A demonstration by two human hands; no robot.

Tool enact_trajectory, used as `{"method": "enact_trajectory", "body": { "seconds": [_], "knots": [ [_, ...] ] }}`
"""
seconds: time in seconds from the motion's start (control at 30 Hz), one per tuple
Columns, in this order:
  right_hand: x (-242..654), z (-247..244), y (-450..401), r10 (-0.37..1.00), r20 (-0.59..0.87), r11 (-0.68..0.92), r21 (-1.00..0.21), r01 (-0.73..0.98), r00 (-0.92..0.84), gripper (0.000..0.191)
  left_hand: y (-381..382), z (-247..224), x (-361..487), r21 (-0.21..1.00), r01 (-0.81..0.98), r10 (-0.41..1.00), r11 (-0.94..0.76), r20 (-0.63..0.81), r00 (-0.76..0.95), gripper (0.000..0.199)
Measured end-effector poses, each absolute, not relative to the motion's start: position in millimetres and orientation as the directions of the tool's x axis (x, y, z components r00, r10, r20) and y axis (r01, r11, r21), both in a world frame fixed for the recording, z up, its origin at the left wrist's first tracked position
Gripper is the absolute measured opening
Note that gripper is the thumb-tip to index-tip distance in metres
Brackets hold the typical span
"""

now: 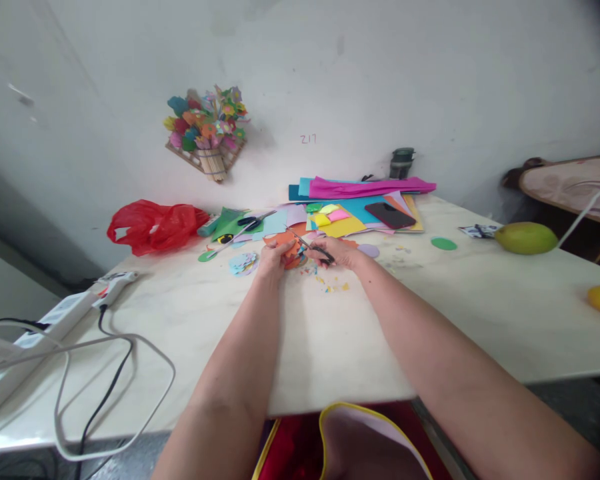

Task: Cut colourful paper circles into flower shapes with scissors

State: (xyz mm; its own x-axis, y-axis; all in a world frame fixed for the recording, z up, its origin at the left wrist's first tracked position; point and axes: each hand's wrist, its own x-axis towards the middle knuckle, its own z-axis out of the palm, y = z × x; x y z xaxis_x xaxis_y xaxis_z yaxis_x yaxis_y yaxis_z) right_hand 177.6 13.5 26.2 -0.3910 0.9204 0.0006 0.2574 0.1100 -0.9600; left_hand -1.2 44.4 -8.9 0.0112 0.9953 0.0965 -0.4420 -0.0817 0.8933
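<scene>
My left hand [274, 259] is closed on a piece of orange paper [289, 245] above the middle of the table. From the right, my right hand [341, 253] grips the dark handles of a pair of scissors [323, 253], whose blades point up and left toward the orange paper. Whether the blades touch the paper is too small to tell. Small paper scraps [330, 285] lie scattered below my hands. Left of my left hand is a pile of pale cut papers [243, 264]. A lilac paper circle [369, 251] lies just beyond my right hand.
A red plastic bag [157, 227], second scissors [250, 223] and coloured sheets [347, 227] lie toward the wall. A phone [390, 215] rests on the sheets. At right are a green circle [444, 244] and a mango [526, 238]. Cables and a power strip [55, 320] occupy the left.
</scene>
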Motion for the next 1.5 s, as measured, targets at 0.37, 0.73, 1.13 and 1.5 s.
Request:
{"method": "enact_trajectory", "body": {
  "seconds": [0.37,0.73,1.13,1.5],
  "knots": [
    [178,25,14,0.913,0.029,0.132,-0.965,0.225,-0.407,0.025,44,-9,-1,0.892,-0.442,0.994,-0.090,0.109,0.018,0.034],
    [178,10,30,0.910,0.043,0.134,-0.972,0.195,-0.413,0.024,44,-9,-1,0.880,-0.469,0.993,-0.080,0.110,0.037,0.033],
    [189,15,24,0.887,0.057,0.160,-0.969,0.189,-0.458,0.038,35,-4,0,0.921,-0.374,0.985,-0.114,0.155,0.080,0.038],
    [190,16,23,0.881,0.075,0.201,-0.953,0.226,-0.466,0.034,35,-4,2,0.923,-0.369,0.979,-0.109,0.163,0.119,0.039]
  ]
}}
